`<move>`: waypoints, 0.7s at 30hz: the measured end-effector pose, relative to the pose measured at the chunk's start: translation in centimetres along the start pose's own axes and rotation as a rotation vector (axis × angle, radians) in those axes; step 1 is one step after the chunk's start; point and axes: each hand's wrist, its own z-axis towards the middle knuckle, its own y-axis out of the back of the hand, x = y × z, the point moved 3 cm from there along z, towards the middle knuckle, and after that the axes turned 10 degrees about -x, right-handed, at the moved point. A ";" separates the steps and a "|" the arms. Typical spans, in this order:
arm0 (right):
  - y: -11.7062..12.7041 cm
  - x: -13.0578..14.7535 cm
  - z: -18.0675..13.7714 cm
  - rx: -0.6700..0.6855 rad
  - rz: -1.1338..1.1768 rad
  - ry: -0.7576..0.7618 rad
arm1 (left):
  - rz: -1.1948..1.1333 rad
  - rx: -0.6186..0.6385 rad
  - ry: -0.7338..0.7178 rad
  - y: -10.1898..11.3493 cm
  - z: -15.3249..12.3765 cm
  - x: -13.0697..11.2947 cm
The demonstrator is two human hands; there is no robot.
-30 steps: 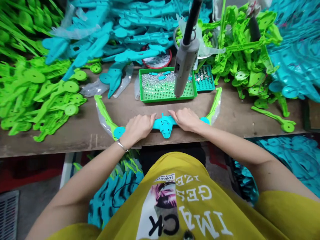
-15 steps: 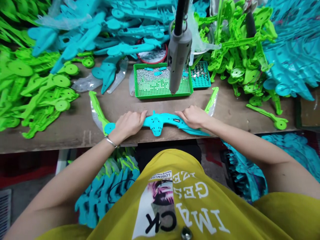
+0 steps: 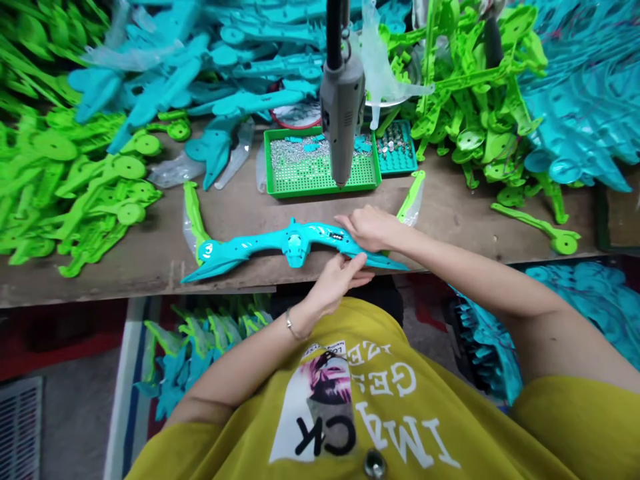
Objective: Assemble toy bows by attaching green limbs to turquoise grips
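A blue toy bow (image 3: 270,241) with lime-green limb tips lies across the bench in front of me. Its left green tip (image 3: 194,212) and right green tip (image 3: 411,198) each have a clear plastic piece along the outer side. My right hand (image 3: 371,228) is closed around the bow's right arm, just right of a small dark slot. Below it, my left hand (image 3: 344,277) is at the bow's lower right edge, thumb and fingers stretched out and apart. The thumb overlaps the blue edge; firm contact cannot be told.
Behind the bow stand a green perforated tray (image 3: 323,190) of small screws and a teal tray (image 3: 397,147) of metal parts. A grey electric screwdriver (image 3: 343,120) hangs above. Lime-green parts (image 3: 105,180) pile at left, more blue parts at back. A single green limb (image 3: 540,227) lies right.
My left hand has let go of the bow's left arm and moved right, beside my right hand. My right hand keeps its hold on the right arm. The view has shifted slightly.
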 end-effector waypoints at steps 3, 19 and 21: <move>0.3 0.2 0.4 0.012 0.035 -0.017 | -0.264 -0.089 -0.051 -1.2 1.8 0.3; 0.2 -5.5 -10.2 0.206 0.704 -0.134 | -0.310 -0.139 -0.069 -1.1 3.1 -1.0; -1.3 -5.4 -9.7 0.155 0.869 -0.154 | -0.318 -0.136 -0.069 -1.0 3.3 -1.1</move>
